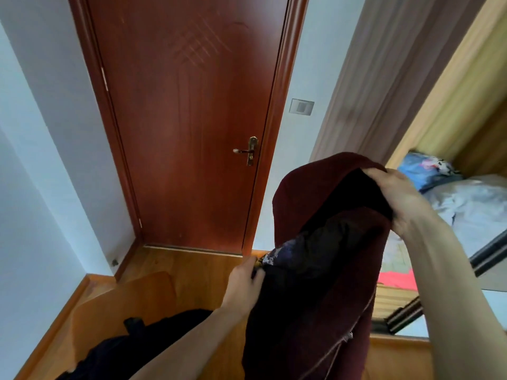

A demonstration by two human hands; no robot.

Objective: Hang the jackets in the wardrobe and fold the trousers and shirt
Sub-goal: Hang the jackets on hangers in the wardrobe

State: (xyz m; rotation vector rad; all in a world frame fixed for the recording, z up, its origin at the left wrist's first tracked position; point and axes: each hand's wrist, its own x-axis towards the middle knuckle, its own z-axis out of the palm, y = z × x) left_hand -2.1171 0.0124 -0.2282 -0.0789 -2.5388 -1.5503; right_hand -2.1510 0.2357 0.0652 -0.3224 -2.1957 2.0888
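**One jacket in my hands, not yet on a rail**

I have the maroon jacket [323,242] held up in the air in front of me, dark lining showing and the zip running down towards the bottom edge of the view. My right hand [397,196] is clamped on the collar or upper edge at the top, fingers curled over the fabric. My left hand [244,281] is lower and well apart from it, gripping the jacket's left edge, with something small and brassy at its fingertips that I cannot identify. I see no hanger, so I judge this jacket is only being opened out or readied, not hung.

A second dark garment [131,349] lies heaped on the wooden chair [123,297] at the lower left; I cannot tell whether it is a jacket, trousers or the shirt. Nothing I can see is folded as the task asks, so I judge most of the work remains.

The wardrobe [455,100] stands open at the right edge of the view, light wood, with bundled bedding [477,204] and other cloth on its shelf; no rail is visible. Ahead is a closed reddish door [186,119] with a brass handle [248,151], a wall switch [301,106] beside it, pale walls, and a wooden floor [192,264].
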